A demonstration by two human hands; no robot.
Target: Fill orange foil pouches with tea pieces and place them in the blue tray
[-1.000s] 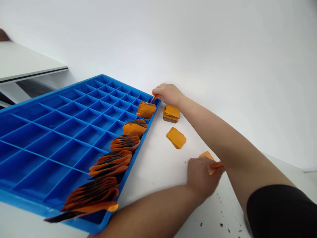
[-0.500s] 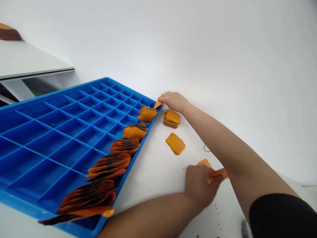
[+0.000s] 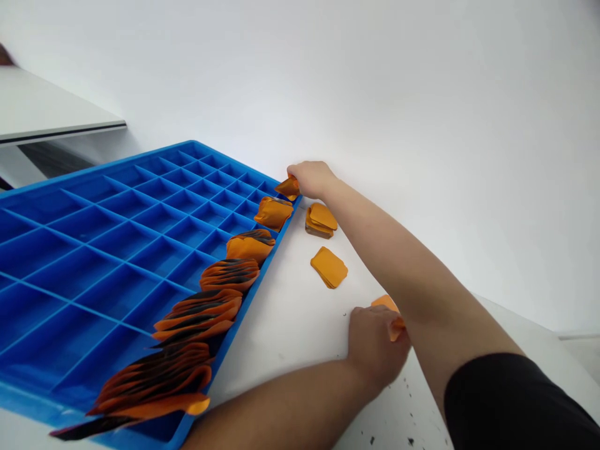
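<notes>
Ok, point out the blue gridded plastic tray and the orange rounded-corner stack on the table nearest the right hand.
Blue gridded plastic tray point(image 3: 234, 326): head view, right rim.
Orange rounded-corner stack point(image 3: 323, 215): head view, top piece.

A single head camera looks from above the near end of the blue tray point(image 3: 140, 256), forward and down along it to the white wall point(image 3: 375, 94) behind. The tray's near corner sits close, cut by the lower edge; counter point(image 3: 276, 337) shows right of the tray.
</notes>
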